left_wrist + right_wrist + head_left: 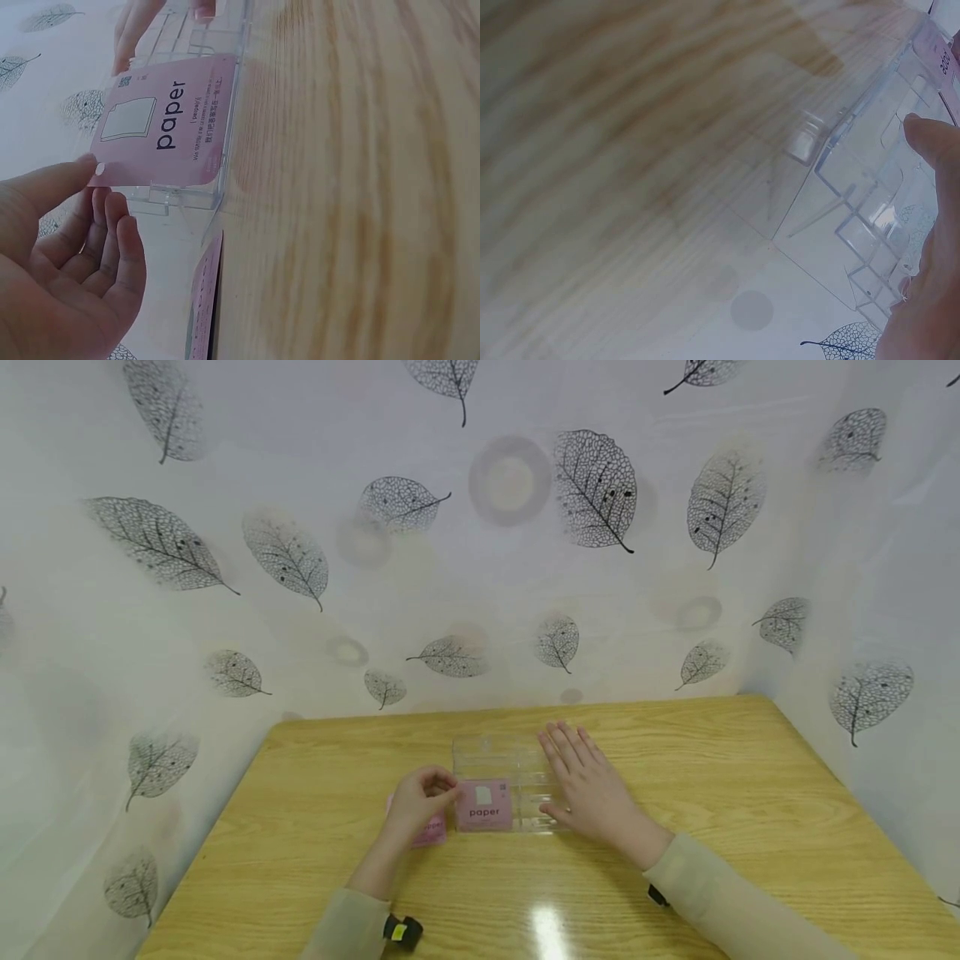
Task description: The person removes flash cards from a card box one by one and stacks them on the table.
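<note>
Your left hand (412, 802) pinches the pink "paper" card (483, 814) by a corner, over the left part of the clear box (529, 815); your right hand (588, 785), fingers straight, rests at the box's right side. Best hold the card square to the walls, pinching lightly, clear of the second pink card (430, 836) just left.

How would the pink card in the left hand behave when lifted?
The pink card is probably fairly stiff: it looks flat though the left hand pinches only a corner. It's likely light, looking thin, and might swivel around that single-corner grip.
</note>
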The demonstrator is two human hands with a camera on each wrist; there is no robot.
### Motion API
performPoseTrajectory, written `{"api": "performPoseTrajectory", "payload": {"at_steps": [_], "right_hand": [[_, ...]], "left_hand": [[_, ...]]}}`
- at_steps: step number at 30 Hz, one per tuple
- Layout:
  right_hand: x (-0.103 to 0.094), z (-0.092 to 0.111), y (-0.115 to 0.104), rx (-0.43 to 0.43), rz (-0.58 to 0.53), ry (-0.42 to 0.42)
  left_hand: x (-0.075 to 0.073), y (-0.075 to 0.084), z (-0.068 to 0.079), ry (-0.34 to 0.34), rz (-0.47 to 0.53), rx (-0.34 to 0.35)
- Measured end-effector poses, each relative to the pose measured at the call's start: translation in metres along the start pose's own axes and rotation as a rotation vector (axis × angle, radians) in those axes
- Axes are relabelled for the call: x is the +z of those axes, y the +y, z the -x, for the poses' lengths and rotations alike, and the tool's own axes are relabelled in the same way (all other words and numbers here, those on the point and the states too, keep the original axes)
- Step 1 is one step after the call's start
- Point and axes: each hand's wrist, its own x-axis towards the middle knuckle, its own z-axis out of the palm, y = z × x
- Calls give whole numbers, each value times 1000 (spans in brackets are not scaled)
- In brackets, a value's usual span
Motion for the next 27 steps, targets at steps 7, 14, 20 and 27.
{"api": "performPoseTrajectory", "payload": {"at_steps": [7,14,20,27], "right_hand": [[1,0,1,-3,12,12],[2,0,1,-9,17,10],[1,0,1,-12,24,8],[0,0,1,-12,33,12]], "left_hand": [[1,1,0,2,-9,-11],[0,3,2,12,-10,-17],[0,1,1,27,25,4],[-2,2,-1,39,19,3]]}}
